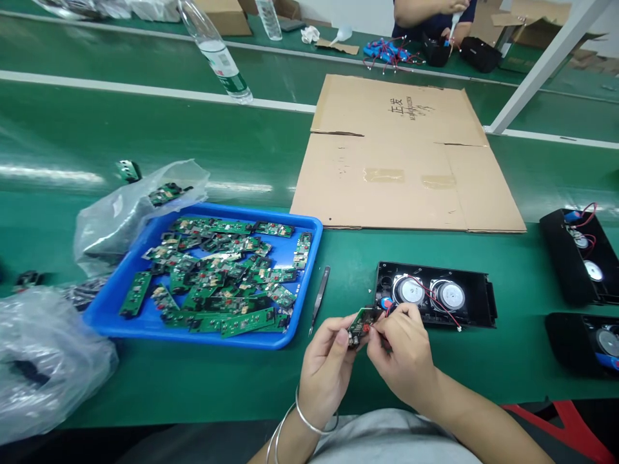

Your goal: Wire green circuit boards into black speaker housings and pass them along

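My left hand (pixel 329 357) grips a small green circuit board (pixel 358 327) by its left end, in front of a black speaker housing (pixel 476 299). At the board's right side, my right hand (pixel 403 348) pinches close to a red connector (pixel 366 328); what lies between those fingertips is too small to make out. Two round silver speakers (pixel 451 295) sit in the housing, with red and black wires (pixel 430 293) across them. Part of a blue component (pixel 385 303) shows just behind the fingers. A pair of tweezers (pixel 320 299) lies left of the housing.
A blue tray (pixel 314 258) full of circuit boards stands left, beside plastic bags (pixel 43 361). Flattened cardboard (pixel 401 200) lies beyond. More black housings (pixel 570 258) are at right. Across the bench, a co-worker's hand (pixel 452 6) holds a tool near blue wired parts (pixel 387 51).
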The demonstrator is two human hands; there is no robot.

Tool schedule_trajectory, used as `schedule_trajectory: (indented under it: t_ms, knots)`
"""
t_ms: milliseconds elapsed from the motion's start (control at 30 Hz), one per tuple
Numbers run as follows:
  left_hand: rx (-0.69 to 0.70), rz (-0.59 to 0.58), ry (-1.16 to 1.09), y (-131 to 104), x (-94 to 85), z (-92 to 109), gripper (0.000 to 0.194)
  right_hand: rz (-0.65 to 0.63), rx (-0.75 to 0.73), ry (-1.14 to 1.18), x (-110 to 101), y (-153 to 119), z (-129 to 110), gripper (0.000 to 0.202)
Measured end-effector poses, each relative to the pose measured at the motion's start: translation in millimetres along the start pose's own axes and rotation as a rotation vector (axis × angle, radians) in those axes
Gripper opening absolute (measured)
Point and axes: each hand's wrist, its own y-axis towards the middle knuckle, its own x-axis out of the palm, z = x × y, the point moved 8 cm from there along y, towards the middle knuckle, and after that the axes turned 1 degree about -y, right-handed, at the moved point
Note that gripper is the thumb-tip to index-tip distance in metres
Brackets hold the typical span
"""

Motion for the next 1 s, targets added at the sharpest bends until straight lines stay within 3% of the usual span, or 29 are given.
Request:
schedule_trajectory:
  t_ms: [133, 367, 700, 1000]
  knots:
    - [-0.069, 0.054, -0.036, 2.1, -0.3, 1.3, 0.034, -0.014, 0.031, 0.009, 1.7, 0.3, 3.6, 0.023]
    - [-0.136, 0.029, -0.088, -1.5, 3.1, -3.6, 0.037, -0.009, 0.018, 0.033, 4.0, 2.4, -0.4, 0.02]
    - [-0.09, -0.008, -0.039, -2.8, 0.1, -4.8, 0.032, -0.024, 0.033, 0.047, 3.5, 3.2, 0.5, 0.02]
    - [0.049, -0.081, 0.036, -3.5, 4.0, 0.7, 0.026, -0.068, -0.002, 0.046, 5.0, 3.0, -1.4, 0.022]
